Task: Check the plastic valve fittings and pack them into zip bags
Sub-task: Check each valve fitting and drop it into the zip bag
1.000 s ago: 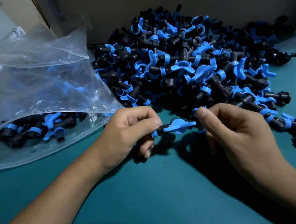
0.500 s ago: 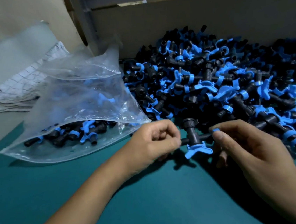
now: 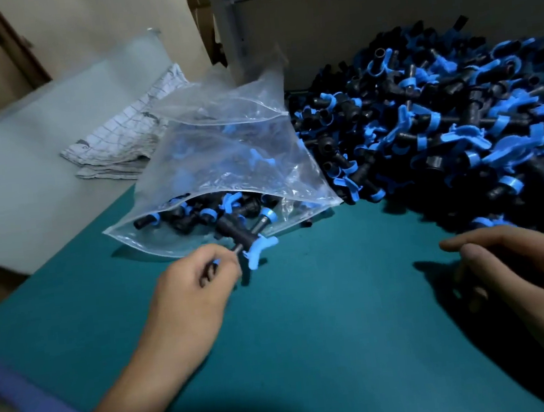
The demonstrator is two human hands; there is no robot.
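The left hand pinches one valve fitting by its stem at the zip bag mouth. The right hand, fingers loosely spread, holds nothing beside the fitting pile. Bare green table lies between them; a checked cloth sits behind.

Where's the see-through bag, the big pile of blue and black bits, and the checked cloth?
zip bag (image 3: 224, 150), head view, clear upper side.
pile of valve fittings (image 3: 440, 127), head view, its middle.
checked cloth (image 3: 122, 137), head view, folded middle.

Packing workshop, heaped valve fittings, green bench
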